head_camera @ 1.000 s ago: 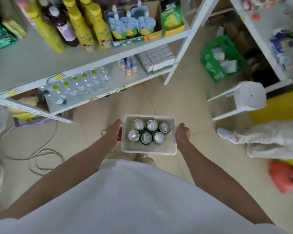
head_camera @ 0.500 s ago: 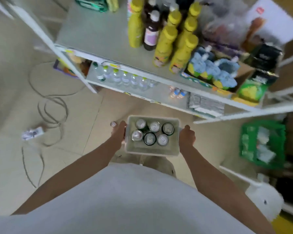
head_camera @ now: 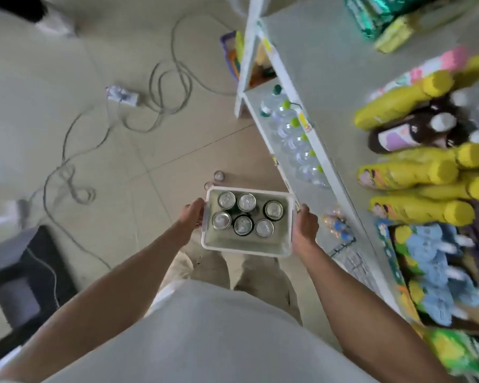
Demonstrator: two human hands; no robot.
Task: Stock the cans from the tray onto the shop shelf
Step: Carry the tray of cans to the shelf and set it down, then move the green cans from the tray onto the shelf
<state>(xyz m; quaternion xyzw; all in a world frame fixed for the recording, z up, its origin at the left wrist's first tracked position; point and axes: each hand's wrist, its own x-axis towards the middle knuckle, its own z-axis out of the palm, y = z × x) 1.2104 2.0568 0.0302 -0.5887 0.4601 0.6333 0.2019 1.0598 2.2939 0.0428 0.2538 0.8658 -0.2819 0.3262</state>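
I carry a white plastic tray (head_camera: 244,247) in front of my waist, above the floor. Several upright drink cans (head_camera: 246,214) with silver tops stand in its far half. My left hand (head_camera: 191,215) grips the tray's left rim and my right hand (head_camera: 304,226) grips its right rim. The white shop shelf (head_camera: 324,87) runs along my right side; a wide bare stretch of its upper board lies ahead of the yellow bottles (head_camera: 407,172).
Clear water bottles (head_camera: 296,136) line the lower shelf board. Blue pouch packs (head_camera: 432,266) and a green box (head_camera: 459,352) fill the near shelf. A power strip (head_camera: 122,95) and loose cables (head_camera: 161,92) lie on the tiled floor to the left, a dark stool (head_camera: 20,275) at near left.
My view has swung left: the shelf has shifted from ahead to my right side. The tray stays held in both hands at the same height.
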